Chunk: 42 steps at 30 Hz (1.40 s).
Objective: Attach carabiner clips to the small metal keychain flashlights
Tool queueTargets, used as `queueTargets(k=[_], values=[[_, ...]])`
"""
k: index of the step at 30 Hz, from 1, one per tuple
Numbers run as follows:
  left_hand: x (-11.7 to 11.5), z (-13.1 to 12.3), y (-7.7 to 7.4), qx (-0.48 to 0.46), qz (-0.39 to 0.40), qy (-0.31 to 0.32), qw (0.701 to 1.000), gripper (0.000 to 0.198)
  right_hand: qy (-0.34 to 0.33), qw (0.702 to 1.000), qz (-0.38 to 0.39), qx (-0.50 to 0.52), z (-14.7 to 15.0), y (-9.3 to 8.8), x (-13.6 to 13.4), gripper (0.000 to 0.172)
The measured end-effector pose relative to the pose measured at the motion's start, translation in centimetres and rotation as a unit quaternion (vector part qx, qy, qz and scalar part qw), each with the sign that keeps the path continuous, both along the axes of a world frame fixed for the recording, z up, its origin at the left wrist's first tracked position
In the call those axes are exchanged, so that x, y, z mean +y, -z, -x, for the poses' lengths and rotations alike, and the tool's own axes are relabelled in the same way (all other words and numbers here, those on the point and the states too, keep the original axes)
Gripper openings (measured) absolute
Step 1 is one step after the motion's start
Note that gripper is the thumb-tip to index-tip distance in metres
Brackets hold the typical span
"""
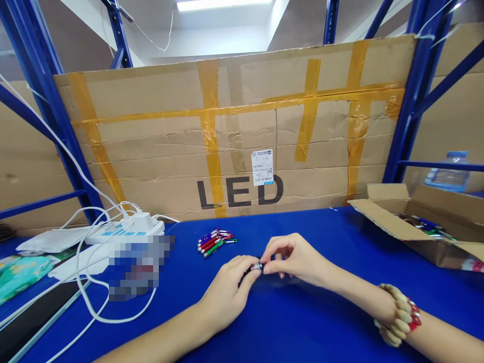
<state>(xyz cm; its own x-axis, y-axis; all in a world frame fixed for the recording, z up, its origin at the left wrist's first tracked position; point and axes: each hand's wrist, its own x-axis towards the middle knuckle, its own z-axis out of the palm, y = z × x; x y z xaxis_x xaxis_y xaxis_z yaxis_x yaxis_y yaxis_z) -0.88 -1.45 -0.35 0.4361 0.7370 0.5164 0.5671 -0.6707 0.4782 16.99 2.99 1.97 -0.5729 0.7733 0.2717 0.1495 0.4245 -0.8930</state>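
Observation:
My left hand (pixel 229 290) is closed around a small black tube with a silver, label-like band (pixel 256 266), most of it hidden in the fingers. It looks like a mini flashlight or pointer, but I cannot tell which. The thumb and index finger of my right hand (pixel 287 255) pinch together at the tube's right end. Whether they grip a separate small part there is hidden. Beyond my left hand, a small pile of purple, red and green metal tubes (pixel 214 242) lies on the blue tabletop (pixel 302 322).
An open cardboard box (pixel 416 245) holding several similar pieces stands at the right. On the left are a white power strip (pixel 128 229), loose white cables (pixel 88 302) and a blurred-out patch (pixel 138 267). A large cardboard panel (pixel 170 151) closes off the back.

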Motion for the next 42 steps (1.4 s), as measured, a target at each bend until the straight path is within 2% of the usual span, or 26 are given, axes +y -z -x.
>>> queueTargets(k=[4,9,12,15,21,27,30,33,36,39,42], values=[[0.1,0.1,0.1,0.033,0.025,-0.007,0.999,0.022,-0.002,1.000,-0.028,-0.005,-0.1,-0.1,-0.1,0.025],[0.1,0.3,-0.1,0.057,0.062,0.023,0.996,0.027,-0.022,0.977,-0.212,-0.019,-0.3,-0.4,-0.2,0.025],[0.0,0.4,-0.4,0.057,0.090,0.048,0.993,0.025,-0.050,0.966,-0.253,0.003,-0.3,-0.3,-0.2,0.026],[-0.1,0.6,-0.5,0.069,0.107,0.064,0.990,0.024,-0.053,0.977,-0.207,0.014,-0.2,0.0,-0.4,0.026],[0.0,0.7,-0.4,0.071,0.105,0.088,0.988,0.021,-0.045,0.998,-0.033,0.016,0.2,0.8,-0.7,0.026],[0.3,0.9,0.0,0.071,0.074,0.065,0.993,0.021,0.003,1.000,-0.011,-0.002,0.5,1.3,-0.5,0.026],[0.3,0.7,0.2,0.064,0.071,0.040,0.995,0.020,0.037,0.998,0.043,-0.014,0.6,1.6,-0.4,0.027],[0.2,0.4,0.2,0.046,0.062,-0.004,0.997,0.020,0.051,0.993,0.097,-0.032,1.0,1.7,-0.6,0.035],[0.2,0.2,0.3,0.034,0.054,-0.041,0.997,0.022,0.026,0.986,0.163,-0.034,1.6,1.6,-1.1,0.053],[0.3,0.2,0.3,0.035,0.062,-0.032,0.997,0.022,0.017,0.978,0.209,-0.026,1.9,1.4,-1.4,0.059],[0.4,0.2,0.2,0.040,0.074,-0.017,0.996,0.020,0.021,0.977,0.209,-0.028,1.8,1.4,-1.4,0.059]])
